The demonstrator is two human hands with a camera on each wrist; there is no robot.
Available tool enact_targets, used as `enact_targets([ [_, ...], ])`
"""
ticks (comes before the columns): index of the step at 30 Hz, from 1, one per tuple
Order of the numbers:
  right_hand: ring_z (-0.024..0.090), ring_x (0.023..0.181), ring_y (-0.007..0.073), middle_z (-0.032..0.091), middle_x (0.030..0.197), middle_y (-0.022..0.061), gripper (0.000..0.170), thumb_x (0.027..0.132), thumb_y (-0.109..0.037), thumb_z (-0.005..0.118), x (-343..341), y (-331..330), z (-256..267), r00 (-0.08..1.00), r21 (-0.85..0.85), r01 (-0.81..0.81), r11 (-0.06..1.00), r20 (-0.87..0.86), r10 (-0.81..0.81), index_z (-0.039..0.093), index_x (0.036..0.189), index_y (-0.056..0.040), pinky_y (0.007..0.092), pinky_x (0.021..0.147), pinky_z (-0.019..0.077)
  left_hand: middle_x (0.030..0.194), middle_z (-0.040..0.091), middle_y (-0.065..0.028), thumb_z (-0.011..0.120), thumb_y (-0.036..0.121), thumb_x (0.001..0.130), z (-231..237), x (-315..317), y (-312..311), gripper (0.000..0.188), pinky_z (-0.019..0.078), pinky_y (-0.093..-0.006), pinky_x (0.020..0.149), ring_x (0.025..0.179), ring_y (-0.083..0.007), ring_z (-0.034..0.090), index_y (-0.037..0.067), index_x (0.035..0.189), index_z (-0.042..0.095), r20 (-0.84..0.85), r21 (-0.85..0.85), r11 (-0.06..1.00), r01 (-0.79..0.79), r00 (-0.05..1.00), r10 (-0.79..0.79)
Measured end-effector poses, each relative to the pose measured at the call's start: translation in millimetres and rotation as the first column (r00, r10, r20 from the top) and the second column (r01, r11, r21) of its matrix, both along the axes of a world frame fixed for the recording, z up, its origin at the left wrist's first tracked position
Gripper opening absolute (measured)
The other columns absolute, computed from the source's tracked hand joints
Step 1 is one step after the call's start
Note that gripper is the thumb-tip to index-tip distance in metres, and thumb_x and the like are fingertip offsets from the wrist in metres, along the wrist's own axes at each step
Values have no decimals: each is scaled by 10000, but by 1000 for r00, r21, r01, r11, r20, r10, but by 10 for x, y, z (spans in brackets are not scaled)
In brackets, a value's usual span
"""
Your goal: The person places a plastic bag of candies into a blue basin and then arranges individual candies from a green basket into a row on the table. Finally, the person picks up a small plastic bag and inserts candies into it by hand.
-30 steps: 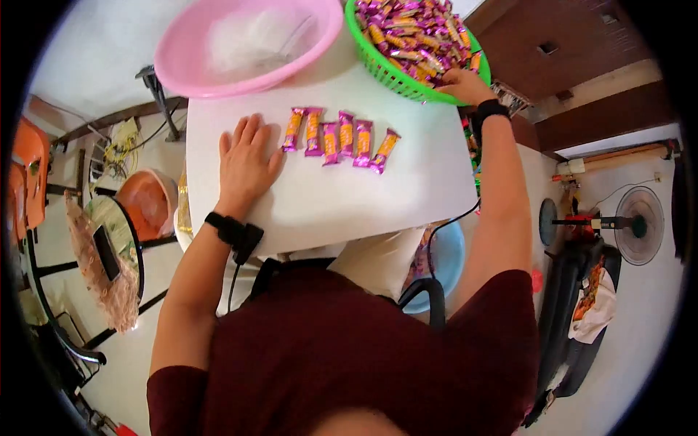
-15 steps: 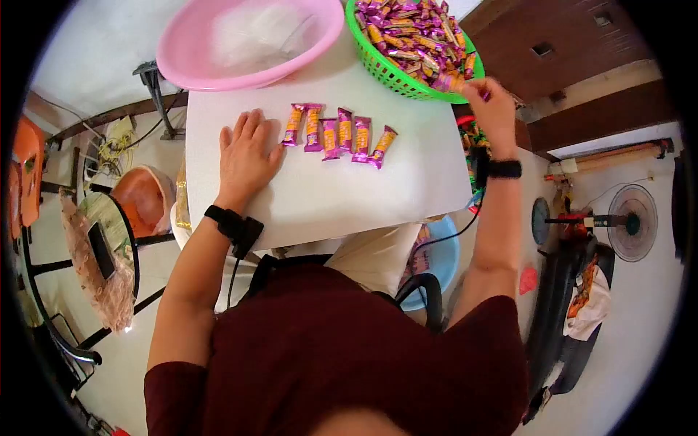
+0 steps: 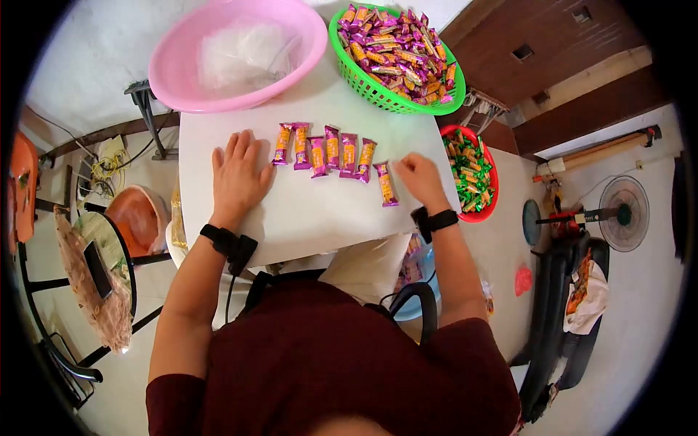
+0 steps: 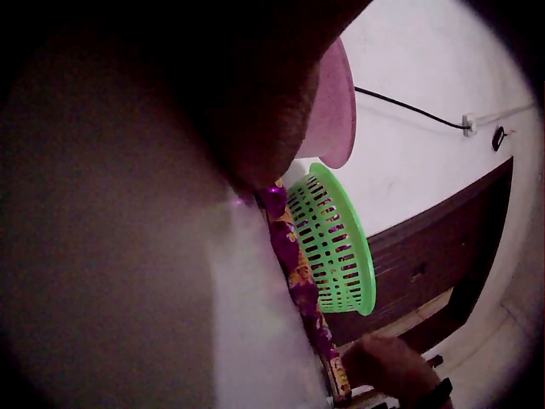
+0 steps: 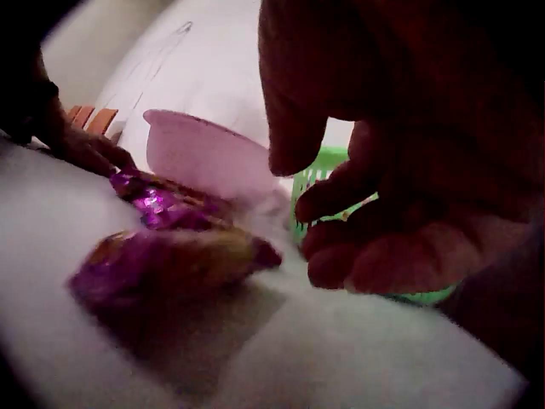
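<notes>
Several purple-and-orange wrapped candy bars (image 3: 317, 156) lie in an uneven row on the white table (image 3: 305, 218). One more bar (image 3: 386, 184) is at the row's right end, closer to the person. Just right of it is my right hand (image 3: 419, 178), fingers loosely bent. In the right wrist view a gap separates thumb and fingers (image 5: 341, 247) from that bar (image 5: 170, 264), and nothing shows between them. My left hand (image 3: 241, 178) rests flat on the table at the row's left end, its thumb beside the first bar. In the left wrist view it is mostly dark.
A pink basin (image 3: 171, 91) holding clear plastic stands at the table's back left. Beside it, a green basket (image 3: 363, 91) is heaped with the same bars. Lower right of the table sits a red basket (image 3: 494, 196) of green-wrapped sweets. A blue tub (image 3: 429, 291) is below the table's front edge.
My right hand has come from the green basket toward the person, down to the row's right end. A further bar now lies there, out of its fingers. My left hand has stayed in place.
</notes>
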State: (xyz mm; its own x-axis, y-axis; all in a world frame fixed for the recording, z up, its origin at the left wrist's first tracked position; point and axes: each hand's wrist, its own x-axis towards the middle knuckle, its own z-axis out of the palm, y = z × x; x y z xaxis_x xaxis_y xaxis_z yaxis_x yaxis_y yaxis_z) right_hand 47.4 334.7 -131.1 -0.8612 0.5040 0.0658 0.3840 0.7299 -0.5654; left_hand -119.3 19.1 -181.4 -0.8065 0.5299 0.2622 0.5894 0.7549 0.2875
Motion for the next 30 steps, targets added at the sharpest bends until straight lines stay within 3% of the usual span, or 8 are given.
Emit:
enact_targets([
  [4, 638, 687, 256, 653, 729, 147, 231, 845, -225, 662, -481, 126, 629, 966, 170, 11, 985, -257, 34, 643, 841, 6, 359, 640, 491, 1470, 411, -142, 600, 321, 849, 6, 9, -5, 519, 226, -566, 1109, 1387, -323, 332, 86, 1307, 534, 8, -12, 1000, -2, 1000, 2],
  [6, 654, 719, 253, 676, 795, 151, 196, 836, -185, 655, -812, 481, 647, 917, 205, -100, 974, -361, 170, 655, 872, 8, 360, 666, 501, 1473, 407, -143, 599, 324, 851, -11, 0, 0, 525, 220, -564, 1113, 1391, -323, 326, 83, 1312, 530, 3, -16, 1000, -7, 1000, 7],
  [12, 672, 856, 291, 696, 934, 162, 220, 816, -147, 641, -1523, 1033, 404, 947, 235, -271, 933, -108, 302, 687, 978, -5, 371, 767, 519, 1475, 409, -130, 614, 337, 846, 17, 7, 2, 528, 222, -570, 1114, 1391, -311, 331, 66, 1293, 535, 5, 10, 1000, -7, 1000, 7],
  [13, 665, 885, 317, 695, 937, 162, 255, 798, -168, 666, -1516, 990, 437, 972, 163, -226, 960, -27, 233, 692, 1002, -16, 372, 782, 517, 1471, 412, -130, 616, 336, 844, 29, 9, 1, 525, 225, -571, 1112, 1390, -310, 333, 66, 1288, 539, 10, 6, 1000, -9, 1000, 9],
  [18, 662, 788, 254, 687, 877, 133, 262, 746, -218, 743, -1679, 1225, 319, 947, 120, -320, 940, 31, 318, 685, 919, -30, 361, 717, 512, 1450, 432, -131, 623, 338, 839, 63, 30, -3, 512, 240, -576, 1100, 1378, -306, 346, 70, 1269, 554, -6, 18, 1000, 0, 1000, 0],
  [23, 647, 717, 225, 667, 817, 113, 191, 767, -152, 727, -1309, 891, 699, 946, 184, -164, 969, -251, 207, 652, 883, -21, 328, 662, 503, 1464, 419, -122, 606, 346, 855, 53, 28, -28, 521, 232, -563, 1111, 1387, -309, 331, 89, 1304, 535, 4, -44, 999, 6, 1000, -6],
  [27, 614, 685, 219, 621, 777, 107, 149, 783, -56, 701, -710, 402, 939, 815, 394, -29, 919, -522, 250, 620, 904, -24, 320, 628, 486, 1473, 417, -116, 587, 372, 872, -16, -8, -8, 543, 231, -558, 1115, 1395, -299, 326, 95, 1334, 517, -24, -60, 998, -7, 1000, 5],
  [30, 596, 704, 249, 592, 789, 114, 144, 761, -7, 693, -219, 106, 766, 857, 376, -14, 927, -472, 205, 583, 853, -27, 347, 640, 484, 1487, 404, -114, 574, 384, 878, 2, 6, 10, 545, 236, -551, 1116, 1403, -298, 318, 98, 1338, 512, -17, -84, 996, -16, 1000, 14],
])
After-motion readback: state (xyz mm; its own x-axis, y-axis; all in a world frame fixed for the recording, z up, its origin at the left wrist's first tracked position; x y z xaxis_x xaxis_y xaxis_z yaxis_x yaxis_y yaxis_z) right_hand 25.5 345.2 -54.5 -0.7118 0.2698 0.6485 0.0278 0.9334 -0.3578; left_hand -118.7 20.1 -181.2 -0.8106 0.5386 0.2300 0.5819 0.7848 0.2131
